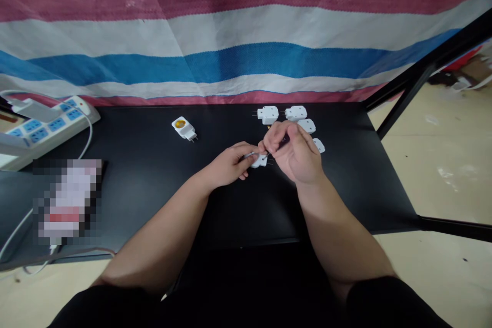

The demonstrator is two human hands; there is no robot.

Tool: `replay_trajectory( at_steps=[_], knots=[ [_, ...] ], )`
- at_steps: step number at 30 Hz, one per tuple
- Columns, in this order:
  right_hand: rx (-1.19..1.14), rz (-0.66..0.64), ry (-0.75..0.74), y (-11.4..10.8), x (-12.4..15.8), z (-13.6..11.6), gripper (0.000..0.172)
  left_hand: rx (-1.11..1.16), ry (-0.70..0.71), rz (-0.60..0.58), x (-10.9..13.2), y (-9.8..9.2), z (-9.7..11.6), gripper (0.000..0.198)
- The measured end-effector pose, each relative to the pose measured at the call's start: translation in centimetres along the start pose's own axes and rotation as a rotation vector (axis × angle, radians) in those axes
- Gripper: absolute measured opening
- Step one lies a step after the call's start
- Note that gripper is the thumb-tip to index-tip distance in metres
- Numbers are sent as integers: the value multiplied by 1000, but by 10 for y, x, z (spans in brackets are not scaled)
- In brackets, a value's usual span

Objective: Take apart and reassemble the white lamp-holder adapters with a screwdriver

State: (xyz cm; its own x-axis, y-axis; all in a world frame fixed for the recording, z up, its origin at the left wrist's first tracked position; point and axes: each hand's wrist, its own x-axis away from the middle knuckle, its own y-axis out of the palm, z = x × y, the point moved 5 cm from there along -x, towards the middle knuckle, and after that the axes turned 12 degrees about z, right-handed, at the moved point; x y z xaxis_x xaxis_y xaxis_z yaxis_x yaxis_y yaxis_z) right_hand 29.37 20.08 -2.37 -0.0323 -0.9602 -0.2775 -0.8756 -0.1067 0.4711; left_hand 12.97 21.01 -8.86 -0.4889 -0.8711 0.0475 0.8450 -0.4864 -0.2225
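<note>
Black covers the bench (154, 189), backed by a striped woven tarpaulin (246, 61). A power strip (49, 125) lies far left; a lone adapter with a yellow spot (183, 128) sits apart. Four white plug adapters (295, 113) cluster beyond the fingers. Both forearms reach forward and converge mid-bench. The left hand (230, 164) pinches a small white plug adapter (260, 160) against the surface; the right hand (295, 156) is closed on a thin dark tool (283, 141) angled at it. Keeping that adapter pressed flat and the tool steady looks the surest way.
</note>
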Motion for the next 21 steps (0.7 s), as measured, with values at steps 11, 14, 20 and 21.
replay_trajectory(
  at_steps=[11,14,20,21],
  knots=[
    [-14,45,-60,0,1,1,35,-4,8,9,0,0,1,32],
    [42,51,-35,-4,-1,0,45,3,6,8,0,0,1,29],
    [-8,89,108,0,0,0,58,0,-14,7,0,0,5,30],
    [-22,90,104,2,1,0,58,5,-15,11,0,0,4,30]
  ],
)
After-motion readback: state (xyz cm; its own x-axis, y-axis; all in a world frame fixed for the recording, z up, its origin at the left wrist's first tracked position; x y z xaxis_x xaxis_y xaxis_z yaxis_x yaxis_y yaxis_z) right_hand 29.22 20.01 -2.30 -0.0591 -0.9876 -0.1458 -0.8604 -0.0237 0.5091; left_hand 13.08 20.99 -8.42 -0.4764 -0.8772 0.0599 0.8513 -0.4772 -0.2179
